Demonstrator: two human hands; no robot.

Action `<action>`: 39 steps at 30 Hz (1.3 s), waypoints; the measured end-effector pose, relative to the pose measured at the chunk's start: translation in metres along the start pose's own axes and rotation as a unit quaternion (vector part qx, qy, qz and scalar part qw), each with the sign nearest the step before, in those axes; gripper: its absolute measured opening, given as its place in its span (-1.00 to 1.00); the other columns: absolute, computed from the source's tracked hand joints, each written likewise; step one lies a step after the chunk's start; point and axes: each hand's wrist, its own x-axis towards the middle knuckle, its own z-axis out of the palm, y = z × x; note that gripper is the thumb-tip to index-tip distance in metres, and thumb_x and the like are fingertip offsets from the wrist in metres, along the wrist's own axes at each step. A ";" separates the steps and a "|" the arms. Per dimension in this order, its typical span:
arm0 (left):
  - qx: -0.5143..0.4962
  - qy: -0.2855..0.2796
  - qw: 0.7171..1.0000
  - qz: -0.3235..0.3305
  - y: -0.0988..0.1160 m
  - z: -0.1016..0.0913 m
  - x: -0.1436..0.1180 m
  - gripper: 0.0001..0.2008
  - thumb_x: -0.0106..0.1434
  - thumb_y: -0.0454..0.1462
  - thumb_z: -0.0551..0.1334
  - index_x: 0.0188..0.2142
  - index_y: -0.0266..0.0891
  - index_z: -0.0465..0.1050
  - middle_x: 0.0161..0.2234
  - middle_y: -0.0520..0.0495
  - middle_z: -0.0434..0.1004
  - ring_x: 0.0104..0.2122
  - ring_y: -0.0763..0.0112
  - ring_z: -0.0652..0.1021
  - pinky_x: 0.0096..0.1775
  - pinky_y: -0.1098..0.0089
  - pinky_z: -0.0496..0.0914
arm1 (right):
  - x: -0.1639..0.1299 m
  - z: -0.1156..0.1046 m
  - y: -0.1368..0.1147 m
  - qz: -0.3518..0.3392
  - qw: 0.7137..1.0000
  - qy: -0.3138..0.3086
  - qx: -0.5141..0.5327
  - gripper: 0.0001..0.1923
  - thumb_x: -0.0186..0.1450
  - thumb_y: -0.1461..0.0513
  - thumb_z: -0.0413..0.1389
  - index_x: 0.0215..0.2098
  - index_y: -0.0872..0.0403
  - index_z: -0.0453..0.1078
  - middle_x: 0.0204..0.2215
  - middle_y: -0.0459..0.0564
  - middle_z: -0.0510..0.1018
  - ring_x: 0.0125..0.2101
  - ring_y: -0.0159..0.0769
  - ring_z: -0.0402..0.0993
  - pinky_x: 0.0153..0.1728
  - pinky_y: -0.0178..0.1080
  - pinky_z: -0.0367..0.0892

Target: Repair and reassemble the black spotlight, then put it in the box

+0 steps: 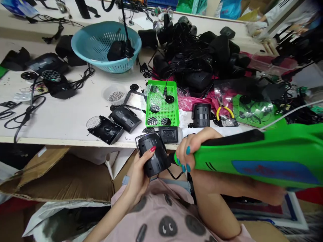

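My left hand (pixel 142 166) is wrapped around a black ribbed lamp housing (pixel 153 153), its thumb across the front. The housing is tilted at the table's front edge, with a metal bracket at its upper left and a short black cable below. My right hand (pixel 190 149) curls its fingers over the nose of a large green electric screwdriver (pixel 252 158). The screwdriver's black tip meets the housing's right side; the bit itself is hidden. Just behind the housing lies a flat black rectangular part (pixel 168 135). Beneath the screwdriver, a blurred limb shows.
A green basket (pixel 177 111) holds honeycomb lens discs. Beside it stand a bowl of screws (pixel 114 94) and more housings (pixel 126 118). Farther back are a blue colander (pixel 85 55) and a heap of black lamps and cables (pixel 196 64). Yellow-handled pliers (pixel 225 112) lie right.
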 end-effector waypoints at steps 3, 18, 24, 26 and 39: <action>-0.015 0.008 1.000 -0.015 0.000 0.003 0.003 -0.63 -0.03 -0.24 0.50 -0.21 -0.29 0.56 -0.42 0.03 0.60 -0.53 0.50 0.54 -0.49 0.58 0.46 | 0.009 0.002 -0.002 -0.001 0.999 0.012 0.036 -0.29 0.04 -0.38 0.12 -0.27 0.04 0.40 -0.56 -0.11 0.39 -0.59 -0.32 0.33 -0.61 -0.23 0.25; -0.127 0.031 0.991 -0.035 0.029 0.007 0.010 -0.62 0.34 -0.18 0.19 0.06 -0.35 0.49 -0.13 -0.30 0.66 -0.22 0.08 0.67 -0.15 0.12 0.61 | 0.062 -0.039 -0.017 -0.249 0.900 0.279 -0.225 -0.59 0.44 -0.12 -0.19 -0.21 -0.10 0.35 -0.32 -0.05 0.40 -0.48 -0.27 0.43 -0.49 -0.19 0.34; -0.155 -0.016 0.986 -0.061 0.032 0.007 0.012 -0.43 0.37 -0.07 0.10 0.20 -0.44 0.34 -0.06 -0.44 0.60 -0.15 0.04 0.65 -0.08 0.12 0.59 | 0.055 -0.039 -0.003 -0.227 0.894 0.299 -0.243 -0.46 0.40 -0.20 -0.27 -0.25 -0.08 0.37 -0.46 -0.04 0.28 -0.53 -0.20 0.35 -0.52 -0.14 0.28; -0.156 -0.026 0.985 -0.062 0.032 0.008 0.012 -0.44 0.36 -0.05 0.10 0.19 -0.43 0.35 -0.04 -0.44 0.60 -0.12 0.02 0.65 -0.08 0.13 0.59 | 0.051 -0.031 -0.005 -0.217 0.898 0.304 -0.233 -0.41 0.36 -0.26 -0.30 -0.25 -0.09 0.34 -0.43 -0.02 0.27 -0.56 -0.20 0.31 -0.53 -0.10 0.26; -0.083 0.064 0.994 0.040 0.014 0.015 0.002 -0.71 0.13 -0.24 0.37 -0.12 -0.19 0.52 -0.25 -0.03 0.68 -0.29 0.34 0.65 -0.11 0.33 0.58 | 0.012 0.014 -0.021 -0.079 0.988 0.127 -0.030 -0.65 0.25 -0.16 0.19 -0.22 -0.14 0.35 -0.60 -0.15 0.34 -0.63 -0.26 0.27 -0.52 -0.12 0.29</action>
